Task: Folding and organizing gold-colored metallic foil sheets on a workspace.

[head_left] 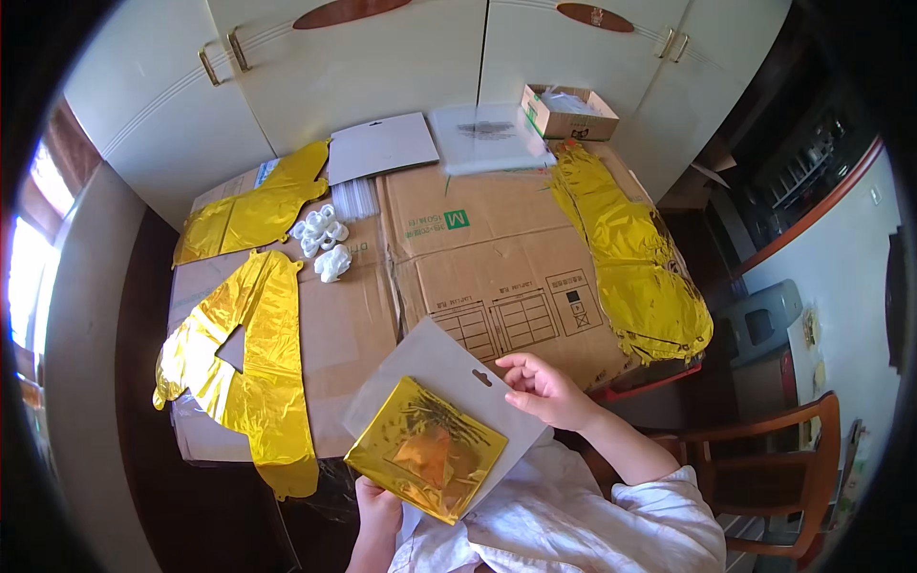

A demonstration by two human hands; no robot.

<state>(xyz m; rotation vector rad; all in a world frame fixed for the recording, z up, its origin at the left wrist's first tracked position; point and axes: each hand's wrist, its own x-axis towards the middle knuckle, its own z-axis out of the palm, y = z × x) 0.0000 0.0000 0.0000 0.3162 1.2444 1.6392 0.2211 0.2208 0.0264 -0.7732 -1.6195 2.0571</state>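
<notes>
At the desk's near edge, folded gold foil square on grey card: left hand pinching below, right hand gripping the card's side. Probably light, slippery, crease-prone; best held by edges.

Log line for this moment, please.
left hand: holds folded gold foil balloon | right hand: grips grey card sleeve | flattened cardboard beneath

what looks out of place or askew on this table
The long gold foil balloon on the right droops past the cardboard-covered table's edge. A clear plastic sleeve at the far side is blurred. Otherwise nothing looks spilled or damaged.
</notes>
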